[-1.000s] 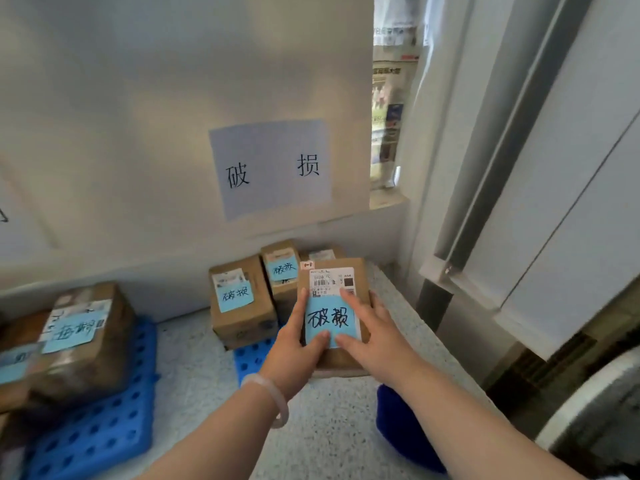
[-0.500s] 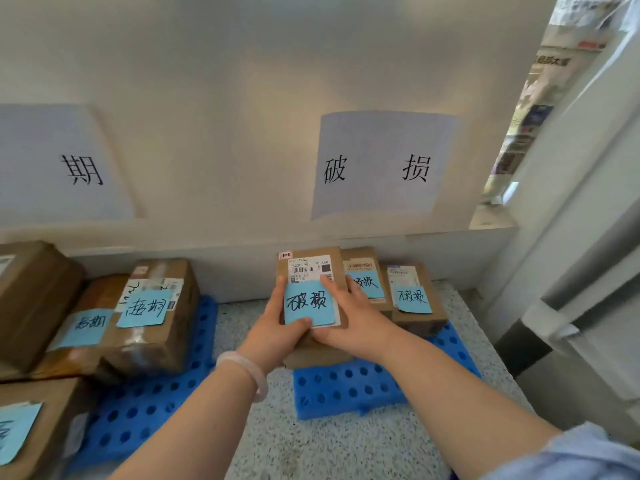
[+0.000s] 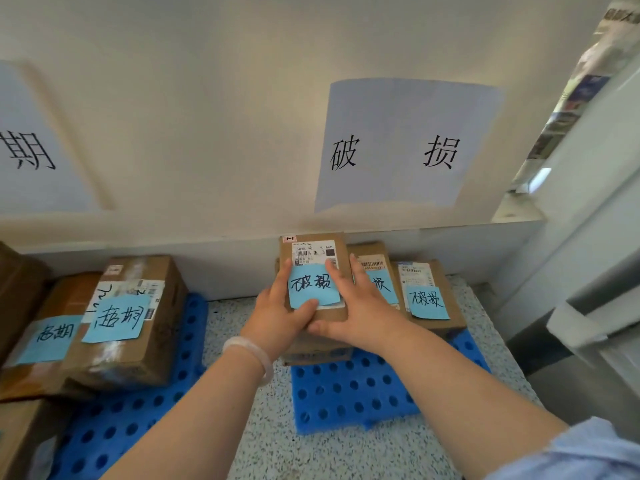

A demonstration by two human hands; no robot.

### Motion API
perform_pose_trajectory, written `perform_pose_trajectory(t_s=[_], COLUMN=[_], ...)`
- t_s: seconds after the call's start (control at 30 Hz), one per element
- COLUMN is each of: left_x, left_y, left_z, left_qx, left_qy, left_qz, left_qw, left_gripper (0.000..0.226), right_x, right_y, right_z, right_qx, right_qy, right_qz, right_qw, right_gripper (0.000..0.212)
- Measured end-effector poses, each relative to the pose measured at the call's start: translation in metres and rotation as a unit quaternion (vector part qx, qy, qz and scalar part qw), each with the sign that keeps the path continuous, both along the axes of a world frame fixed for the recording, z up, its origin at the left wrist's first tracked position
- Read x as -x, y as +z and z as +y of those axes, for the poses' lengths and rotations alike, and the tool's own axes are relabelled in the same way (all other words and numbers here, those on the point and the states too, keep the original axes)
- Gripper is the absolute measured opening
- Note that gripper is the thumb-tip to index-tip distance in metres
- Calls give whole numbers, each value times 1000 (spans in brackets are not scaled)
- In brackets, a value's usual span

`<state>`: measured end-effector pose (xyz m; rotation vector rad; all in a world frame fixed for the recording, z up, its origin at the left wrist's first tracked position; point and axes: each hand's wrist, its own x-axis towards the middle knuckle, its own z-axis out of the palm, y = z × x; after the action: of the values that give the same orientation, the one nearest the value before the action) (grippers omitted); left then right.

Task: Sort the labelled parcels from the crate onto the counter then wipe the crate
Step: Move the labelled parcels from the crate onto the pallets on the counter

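Note:
A small brown parcel (image 3: 313, 251) with a white shipping label and a blue handwritten note sits on top of another box on the right blue mat (image 3: 349, 393). My left hand (image 3: 277, 315) grips its left side, thumb on the blue note. My right hand (image 3: 356, 306) holds its right side, fingers laid over the top. Two more parcels with blue notes, one (image 3: 375, 268) partly hidden by my right hand and one (image 3: 427, 296) further right, stand beside it against the wall. The crate is not in view.
A paper sign (image 3: 398, 147) hangs on the wall above this group. At the left, a taped box (image 3: 131, 320) and several other noted parcels lie on a second blue mat (image 3: 117, 424) under another sign (image 3: 27, 150). The speckled counter (image 3: 270, 441) meets a white frame at the right.
The view swung left, bringing the left group of parcels and the second sign into sight. Both hands still hold the same parcel, now on top of a box on the right mat.

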<state>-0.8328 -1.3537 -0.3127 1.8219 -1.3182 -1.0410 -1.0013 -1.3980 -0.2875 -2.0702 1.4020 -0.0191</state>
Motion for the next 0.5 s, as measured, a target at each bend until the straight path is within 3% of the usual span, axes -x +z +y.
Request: perform_pose_trajectory(t_s=[0.2,0.5], left_x=[-8,-7], left_y=[-4,-4], left_z=[-20,-32], left_qx=[6,-14], left_qy=[-17,-24], left_qz=[-45,-32], left_qw=[999,999], left_gripper=[82,81], right_x=[-3,-7], right_y=[-1,17], right_z=[-10,-20], right_qx=[111,110], right_qy=[42,53], right_qz=[35,115], right_qw=[992,986], right_gripper=[104,100])
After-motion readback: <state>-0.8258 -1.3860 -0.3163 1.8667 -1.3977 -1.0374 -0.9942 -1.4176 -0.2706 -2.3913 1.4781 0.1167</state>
